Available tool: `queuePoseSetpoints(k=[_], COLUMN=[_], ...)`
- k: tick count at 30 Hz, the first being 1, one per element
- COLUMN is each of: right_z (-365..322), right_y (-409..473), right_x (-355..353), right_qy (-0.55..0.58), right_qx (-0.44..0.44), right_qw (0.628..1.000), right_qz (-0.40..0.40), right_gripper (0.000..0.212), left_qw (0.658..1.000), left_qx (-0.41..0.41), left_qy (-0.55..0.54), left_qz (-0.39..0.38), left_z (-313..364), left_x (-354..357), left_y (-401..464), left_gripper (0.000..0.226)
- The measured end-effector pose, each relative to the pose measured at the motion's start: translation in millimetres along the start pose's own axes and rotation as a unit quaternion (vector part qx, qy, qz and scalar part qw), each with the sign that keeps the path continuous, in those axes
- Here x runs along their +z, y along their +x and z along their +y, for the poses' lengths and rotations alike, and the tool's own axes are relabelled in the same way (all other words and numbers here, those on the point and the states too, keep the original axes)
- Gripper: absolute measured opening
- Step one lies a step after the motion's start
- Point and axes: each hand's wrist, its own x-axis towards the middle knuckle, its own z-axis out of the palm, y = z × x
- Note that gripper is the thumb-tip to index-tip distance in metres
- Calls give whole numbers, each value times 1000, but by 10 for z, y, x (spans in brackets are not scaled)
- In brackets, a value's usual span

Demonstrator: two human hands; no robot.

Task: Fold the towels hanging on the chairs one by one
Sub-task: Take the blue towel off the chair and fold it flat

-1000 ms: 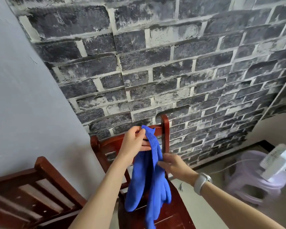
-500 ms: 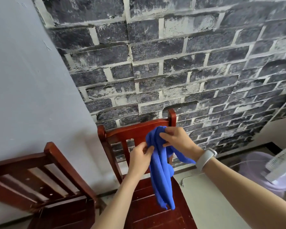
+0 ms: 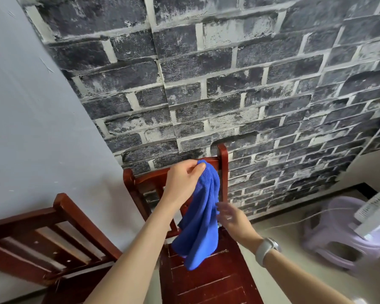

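Note:
A blue towel (image 3: 201,218) hangs bunched in front of the back of a red-brown wooden chair (image 3: 208,284). My left hand (image 3: 184,179) pinches the towel's top end level with the chair's top rail. My right hand (image 3: 230,218) is lower, just right of the hanging towel, blurred, with its fingers spread and holding nothing. A pale watch sits on my right wrist. The towel's lower end dangles just above the seat.
A second wooden chair (image 3: 48,235) stands at the lower left against a plain grey wall. A dark brick-pattern wall is behind. At the right, a lilac plastic stool (image 3: 338,233) and a white fan (image 3: 375,213) stand on the pale floor.
My left hand rose from the towel's middle to grip its top. My right hand let go of the top and dropped down beside the towel. The towel now hangs from my left hand alone.

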Motion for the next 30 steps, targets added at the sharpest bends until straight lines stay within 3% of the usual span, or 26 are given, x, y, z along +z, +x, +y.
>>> queuePoseSetpoints(k=[4, 8, 14, 18, 20, 22, 25, 30], right_z=[-106, -247, -149, -339, -527, -737, -1047, -1193], right_y=[122, 153, 203, 298, 344, 358, 337, 267], right_x=[129, 349, 272, -7, -89, -134, -175, -339], right_qy=[10, -7, -63, -70, -76, -80, -58, 3], right_qx=[-9, -51, -43, -129, -195, -243, -270, -262], right_qw=[1000, 999, 996, 989, 978, 966, 960, 964], right_qz=[10, 9, 51, 34, 2, -27, -53, -56], right_gripper=[36, 15, 14, 10, 13, 14, 13, 16], left_qw=[1000, 998, 975, 965, 966, 982, 991, 988], left_qx=[4, 4, -32, -79, -102, -83, -20, 42], left_qy=[-25, -12, 113, 163, 136, 98, 124, 97], left_qz=[19, 57, 187, 189, 196, 137, 36, 113], left_z=[86, 66, -176, -433, -557, -584, -552, -379], left_x=[-206, -436, -862, -927, -870, -775, -525, -192], left_y=[-23, -85, -217, -396, -436, -463, -481, -359], left_gripper=[22, 27, 31, 9, 20, 35, 38, 11])
